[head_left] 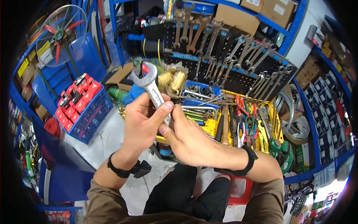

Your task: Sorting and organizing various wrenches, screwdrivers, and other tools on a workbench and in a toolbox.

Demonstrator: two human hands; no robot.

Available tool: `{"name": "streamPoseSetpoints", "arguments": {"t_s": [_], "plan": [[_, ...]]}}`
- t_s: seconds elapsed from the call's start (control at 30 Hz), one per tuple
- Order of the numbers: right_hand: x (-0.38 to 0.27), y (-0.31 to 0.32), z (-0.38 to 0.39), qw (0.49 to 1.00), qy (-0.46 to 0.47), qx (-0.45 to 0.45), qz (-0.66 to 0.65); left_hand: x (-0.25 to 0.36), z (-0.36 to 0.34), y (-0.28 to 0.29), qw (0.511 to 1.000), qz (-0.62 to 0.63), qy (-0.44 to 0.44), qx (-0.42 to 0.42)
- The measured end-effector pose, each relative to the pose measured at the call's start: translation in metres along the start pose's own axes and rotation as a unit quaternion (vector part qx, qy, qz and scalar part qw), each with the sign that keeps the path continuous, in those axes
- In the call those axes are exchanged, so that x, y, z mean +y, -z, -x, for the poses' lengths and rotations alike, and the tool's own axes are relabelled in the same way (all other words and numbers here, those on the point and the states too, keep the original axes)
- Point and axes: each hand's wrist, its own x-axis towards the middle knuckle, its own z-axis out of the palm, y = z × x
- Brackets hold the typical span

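Observation:
A large silver open-end wrench (152,86) is held up in front of me, its jaw pointing up and to the left. My left hand (143,115) is closed round the shaft just below the jaw, thumb lying along it. Lower on the same shaft my right hand (186,136) grips too, its thumb pressed near the left thumb. The wrench's lower end is hidden by my hands. Beyond them stands a black pegboard (182,61) with several wrenches (214,37) hung in rows.
Right of my hands, a yellow tray holds pliers (263,136) and other hand tools. A blue bin (192,91) of sockets lies behind. To the left stand a blue basket (99,112) of red boxes and a fan (59,35). A red stool (238,190) is below me.

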Motion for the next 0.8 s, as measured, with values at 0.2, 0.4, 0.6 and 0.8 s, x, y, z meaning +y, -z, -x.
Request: {"name": "streamPoseSetpoints", "arguments": {"t_s": [0.2, 0.4, 0.6, 0.8], "plan": [[0.012, 0.046, -0.022, 0.992, -0.035, -0.101, -0.074, 0.023, -0.031, 0.008, 0.991, 0.023, 0.123, -0.044], [-0.001, 0.096, -0.079, 0.989, 0.0, -0.13, -0.065, 0.044, -0.067, 0.031, 0.991, 0.045, 0.123, -0.026], [0.015, 0.145, -0.197, 0.964, -0.008, 0.156, 0.215, 0.08, -0.111, 0.058, 0.997, 0.017, 0.054, 0.06], [0.028, 0.147, -0.265, 0.897, -0.115, 0.151, 0.399, 0.114, -0.151, 0.084, 0.979, 0.12, 0.074, 0.149]]}}
